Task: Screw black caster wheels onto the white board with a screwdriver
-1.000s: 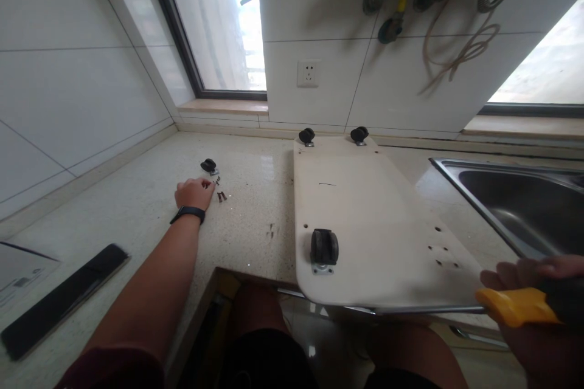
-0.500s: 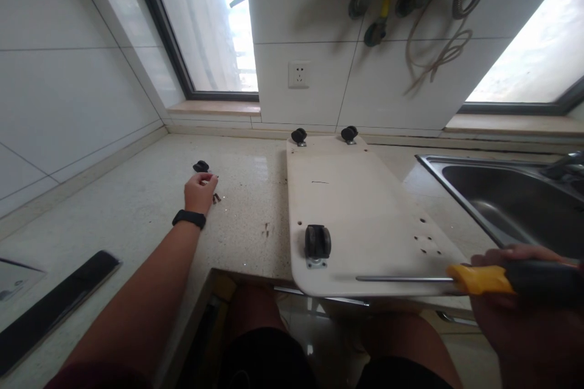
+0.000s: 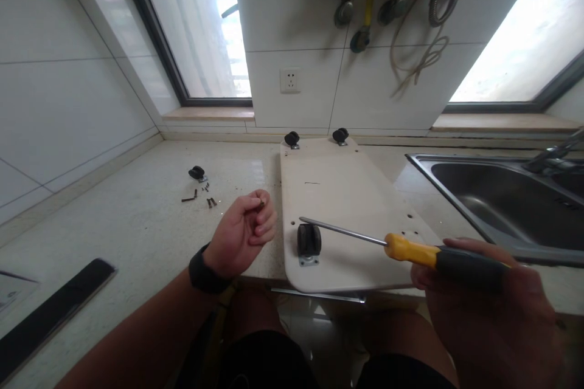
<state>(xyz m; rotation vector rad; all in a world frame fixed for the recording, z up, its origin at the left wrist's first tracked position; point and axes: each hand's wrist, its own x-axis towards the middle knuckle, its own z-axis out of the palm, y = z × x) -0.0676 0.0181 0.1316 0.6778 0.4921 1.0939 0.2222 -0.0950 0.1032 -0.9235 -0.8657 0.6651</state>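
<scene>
Shows left hand [image 3: 241,234] shifted from loose caster [image 3: 196,172] toward white board [image 3: 342,197], pinching apparent screw [image 3: 261,203]; right hand [image 3: 495,310] wrapped round screwdriver [image 3: 410,250], shaft [image 3: 344,231] above board beside mounted caster [image 3: 309,240]. Best to start screw upright, shaft in line, pressing steadily while turning.

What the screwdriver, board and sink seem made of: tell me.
Screwdriver: shaft likely steel, grey and shiny; handle probably plastic, moulded-looking in yellow and black.
Board: perhaps laminate or painted wood, by its smooth off-white face; uncertain.
Sink: likely stainless steel, by its grey metallic gleam.
</scene>
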